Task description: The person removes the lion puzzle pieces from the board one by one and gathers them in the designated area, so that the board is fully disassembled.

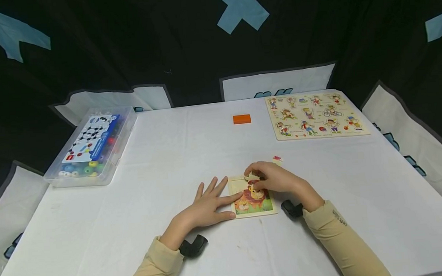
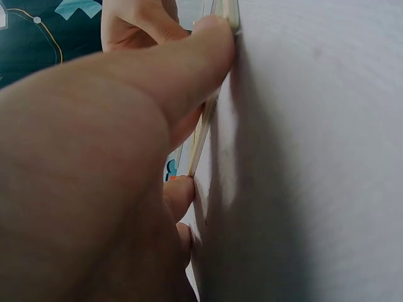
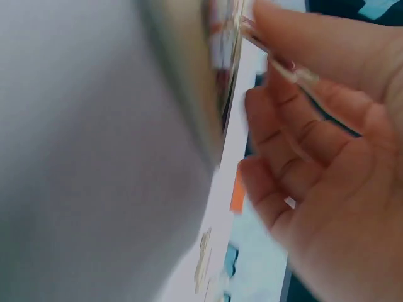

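A small wooden puzzle board (image 1: pixel 254 214) with a picture of lions lies flat near the table's front. My left hand (image 1: pixel 206 209) is spread beside it, with the index finger and thumb reaching onto its left side. Above the board's upper part, my right hand (image 1: pixel 275 178) pinches a thin puzzle piece (image 3: pixel 286 72) between thumb and fingers. The fingers hide most of that piece in the head view. Another loose puzzle piece (image 1: pixel 277 159) with a pink mark lies on the table just beyond the right hand.
A clear plastic case (image 1: pixel 106 174) of coloured beads stands at the left. Toward the back lies an orange block (image 1: pixel 241 119), left of a larger wooden board (image 1: pixel 297 126) with pictures of children. White cloth covers the table (image 1: pixel 168 158); dark curtains surround it.
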Motion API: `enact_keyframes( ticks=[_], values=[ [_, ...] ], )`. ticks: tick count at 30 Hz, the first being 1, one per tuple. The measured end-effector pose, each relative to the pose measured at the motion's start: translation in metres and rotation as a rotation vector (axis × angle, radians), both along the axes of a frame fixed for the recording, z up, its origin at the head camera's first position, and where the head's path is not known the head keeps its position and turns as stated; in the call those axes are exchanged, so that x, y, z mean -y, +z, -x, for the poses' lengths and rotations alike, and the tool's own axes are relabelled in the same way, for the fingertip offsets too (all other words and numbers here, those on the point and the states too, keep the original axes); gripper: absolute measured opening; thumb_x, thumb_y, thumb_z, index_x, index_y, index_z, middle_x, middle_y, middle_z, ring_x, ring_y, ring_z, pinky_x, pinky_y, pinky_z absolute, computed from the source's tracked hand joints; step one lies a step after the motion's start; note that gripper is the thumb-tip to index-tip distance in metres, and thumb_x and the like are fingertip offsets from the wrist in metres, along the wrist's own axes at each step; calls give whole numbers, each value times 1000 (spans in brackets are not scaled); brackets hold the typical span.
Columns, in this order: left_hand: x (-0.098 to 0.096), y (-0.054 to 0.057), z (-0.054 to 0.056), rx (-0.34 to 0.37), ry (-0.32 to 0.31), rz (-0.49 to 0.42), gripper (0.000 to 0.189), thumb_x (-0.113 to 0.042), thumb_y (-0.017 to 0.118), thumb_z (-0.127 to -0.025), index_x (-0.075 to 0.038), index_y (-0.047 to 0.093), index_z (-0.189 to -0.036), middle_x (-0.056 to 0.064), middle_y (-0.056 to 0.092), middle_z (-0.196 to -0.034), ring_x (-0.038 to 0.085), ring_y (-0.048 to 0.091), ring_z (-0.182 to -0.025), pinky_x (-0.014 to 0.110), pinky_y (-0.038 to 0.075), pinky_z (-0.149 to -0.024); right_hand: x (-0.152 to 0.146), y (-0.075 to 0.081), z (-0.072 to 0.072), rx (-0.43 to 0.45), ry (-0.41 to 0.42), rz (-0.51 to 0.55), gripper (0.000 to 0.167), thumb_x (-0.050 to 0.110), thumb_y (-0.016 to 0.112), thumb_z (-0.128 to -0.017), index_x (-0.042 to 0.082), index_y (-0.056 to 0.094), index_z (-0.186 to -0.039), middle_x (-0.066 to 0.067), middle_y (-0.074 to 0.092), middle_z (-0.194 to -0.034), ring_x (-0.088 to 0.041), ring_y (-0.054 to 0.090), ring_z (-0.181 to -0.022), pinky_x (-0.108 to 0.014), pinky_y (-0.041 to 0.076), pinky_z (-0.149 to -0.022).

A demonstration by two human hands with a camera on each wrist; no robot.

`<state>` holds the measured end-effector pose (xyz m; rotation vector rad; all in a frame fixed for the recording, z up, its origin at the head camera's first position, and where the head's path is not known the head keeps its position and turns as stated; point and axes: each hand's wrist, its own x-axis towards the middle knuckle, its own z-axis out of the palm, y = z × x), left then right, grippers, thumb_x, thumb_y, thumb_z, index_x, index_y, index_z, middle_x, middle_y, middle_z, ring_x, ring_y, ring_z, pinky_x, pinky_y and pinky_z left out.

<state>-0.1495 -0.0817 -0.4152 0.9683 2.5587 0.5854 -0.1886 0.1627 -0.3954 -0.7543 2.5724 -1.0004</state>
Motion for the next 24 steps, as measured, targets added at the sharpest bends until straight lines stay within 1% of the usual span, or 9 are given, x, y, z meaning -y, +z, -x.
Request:
enact_keyframes(
  ticks=[3,6,8,10,13,16,19,24],
  values=[
    [0,0,0,-1,4,2,55,-53,50,-86,-35,38,-137,9,3,-151,31,-7,-135,55,-8,-101,-8,3,3,18,-53,50,22,7,67,-81,5,62,-103,-3,56,-89,-18,48,-82,-33,42,-72],
    [0,0,0,1,6,2,55,-52,50,-86,-35,38,-137,9,4,-151,31,-7,-135,55,-8,-101,-17,4,6,24,-75,59,25,6,68,-80,3,62,-104,-5,57,-89,-19,49,-83,-34,41,-73],
    [0,0,0,2,6,3,55,-52,51,-86,-35,39,-137,9,4,-151,32,-7,-135,55,-8,-101,-21,3,7,25,-67,38,34,8,71,-78,4,61,-110,-7,57,-93,-20,49,-85,-36,40,-76],
    [0,1,0,2,7,5,55,-52,51,-86,-35,38,-137,9,4,-151,32,-7,-135,55,-8,-101,-23,1,7,36,-40,12,42,10,72,-77,5,59,-117,-8,56,-97,-21,48,-87,-37,40,-76],
    [-1,1,0,2,8,12,56,-52,51,-86,-35,38,-137,9,4,-151,31,-7,-135,55,-8,-101,-22,-1,5,52,0,0,46,9,71,-78,7,58,-122,-8,54,-102,-22,48,-89,-36,41,-77],
    [-1,0,0,0,8,15,56,-52,51,-86,-35,38,-137,9,4,-151,31,-7,-135,55,-8,-101,-20,-2,4,73,10,14,41,7,70,-78,8,61,-118,-7,53,-100,-21,47,-88,-35,41,-76],
    [-1,0,0,-3,6,14,55,-52,50,-86,-35,38,-137,9,4,-151,31,-7,-135,55,-8,-101,-19,-3,4,76,0,18,36,6,70,-78,9,64,-113,-6,52,-99,-20,46,-87,-35,40,-76],
    [-1,-1,0,-10,1,8,55,-52,50,-86,-35,38,-137,9,4,-151,32,-7,-135,56,-8,-101,-19,-4,5,49,2,3,32,7,73,-75,4,60,-104,-6,53,-98,-20,46,-88,-36,40,-78]
  ],
)
